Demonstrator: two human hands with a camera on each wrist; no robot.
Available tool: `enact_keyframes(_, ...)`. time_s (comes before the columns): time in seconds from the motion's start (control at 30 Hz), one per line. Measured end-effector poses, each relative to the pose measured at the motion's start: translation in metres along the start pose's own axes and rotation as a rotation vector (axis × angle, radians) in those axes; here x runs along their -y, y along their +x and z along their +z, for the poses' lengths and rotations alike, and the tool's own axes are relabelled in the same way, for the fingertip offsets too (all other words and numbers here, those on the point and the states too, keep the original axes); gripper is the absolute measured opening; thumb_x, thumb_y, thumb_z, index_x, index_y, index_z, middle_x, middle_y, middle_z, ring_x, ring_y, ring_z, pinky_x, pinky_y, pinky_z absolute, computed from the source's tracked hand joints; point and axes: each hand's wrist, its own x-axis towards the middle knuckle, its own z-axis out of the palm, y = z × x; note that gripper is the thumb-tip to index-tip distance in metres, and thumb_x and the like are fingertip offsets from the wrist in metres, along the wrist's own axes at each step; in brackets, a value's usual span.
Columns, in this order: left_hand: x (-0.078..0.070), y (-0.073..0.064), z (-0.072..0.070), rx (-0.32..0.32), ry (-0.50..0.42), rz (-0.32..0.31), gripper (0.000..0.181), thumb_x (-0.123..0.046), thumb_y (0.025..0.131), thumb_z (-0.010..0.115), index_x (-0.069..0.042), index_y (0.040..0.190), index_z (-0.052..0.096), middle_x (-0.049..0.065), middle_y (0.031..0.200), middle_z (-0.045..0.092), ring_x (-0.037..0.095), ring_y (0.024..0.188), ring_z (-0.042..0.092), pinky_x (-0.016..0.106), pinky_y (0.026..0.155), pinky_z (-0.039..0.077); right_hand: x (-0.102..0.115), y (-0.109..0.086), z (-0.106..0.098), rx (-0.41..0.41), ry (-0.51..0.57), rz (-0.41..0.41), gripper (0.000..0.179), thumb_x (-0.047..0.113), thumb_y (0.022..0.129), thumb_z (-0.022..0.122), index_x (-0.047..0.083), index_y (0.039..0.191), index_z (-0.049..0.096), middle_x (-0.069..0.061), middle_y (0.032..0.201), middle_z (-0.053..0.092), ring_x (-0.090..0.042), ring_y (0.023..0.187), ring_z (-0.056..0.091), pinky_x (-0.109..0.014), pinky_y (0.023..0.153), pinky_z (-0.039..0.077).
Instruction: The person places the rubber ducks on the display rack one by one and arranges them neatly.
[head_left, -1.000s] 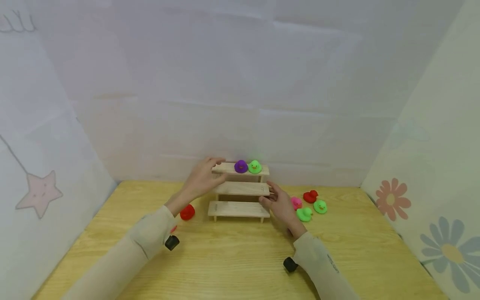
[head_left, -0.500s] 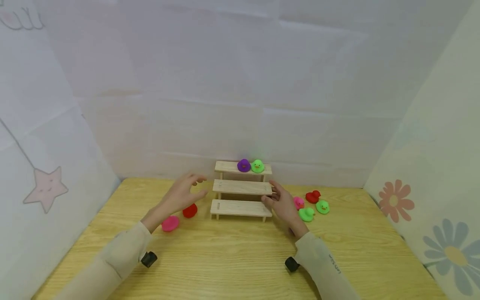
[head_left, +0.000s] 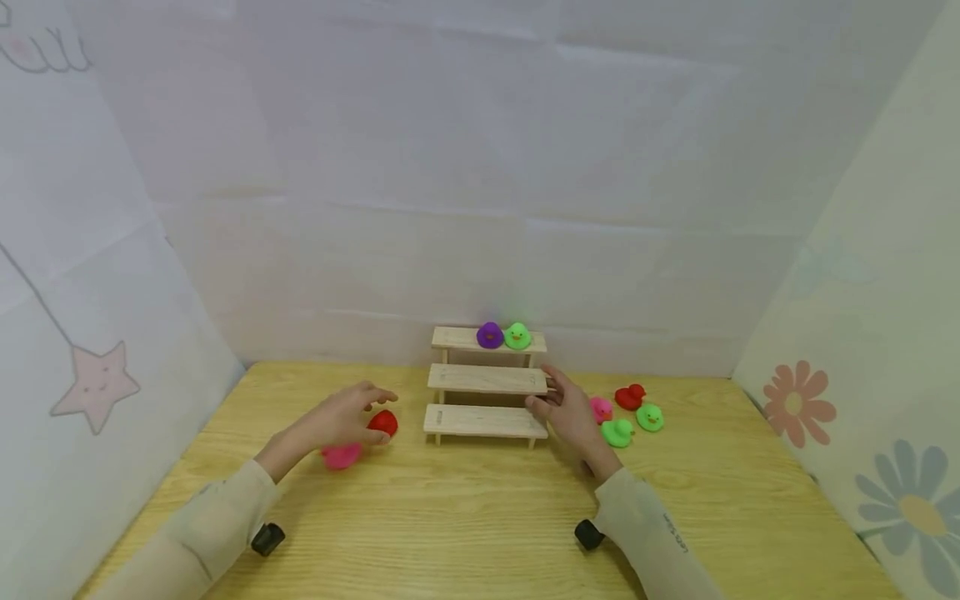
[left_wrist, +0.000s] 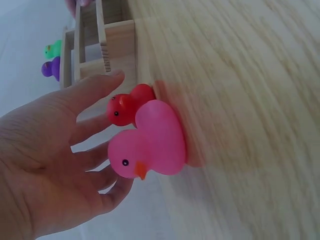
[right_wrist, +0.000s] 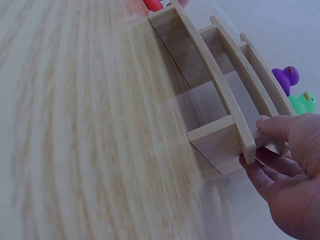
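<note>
Hovering loosely spread and empty, the left hand (head_left: 339, 418) flanks a red duck (head_left: 385, 422), head view's lower left; lower centre, the right hand (head_left: 572, 417) grips a wooden three-step stand (head_left: 487, 380), sleeve lettering (head_left: 675, 533) illegible. Left wrist view: smooth, rounded pink duck (left_wrist: 161, 142), mid-frame. Right wrist view: flat planks (right_wrist: 218, 82), upper right.

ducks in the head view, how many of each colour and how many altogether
Purple duck: 1
Green ducks: 3
Red ducks: 2
Pink ducks: 2
Total: 8
</note>
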Motion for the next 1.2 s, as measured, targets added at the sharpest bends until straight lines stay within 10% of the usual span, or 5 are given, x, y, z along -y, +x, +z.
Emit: enact_keyframes(1.2, 0.013, 0.001, 0.022, -0.021, 0.050, 0.001, 0.056, -0.016, 0.081, 0.087, 0.001, 0.130, 0.065, 0.011, 0.114, 0.062, 0.025, 0.096, 0.061, 0.041, 0.078, 0.055, -0.003, 0.000, 0.001, -0.008, 0.002, -0.002, 0.074, 0.006, 0.093, 0.075, 0.000, 0.155, 0.037, -0.023, 0.140, 0.056, -0.035, 0.120, 0.061, -0.040, 0.096, 0.051)
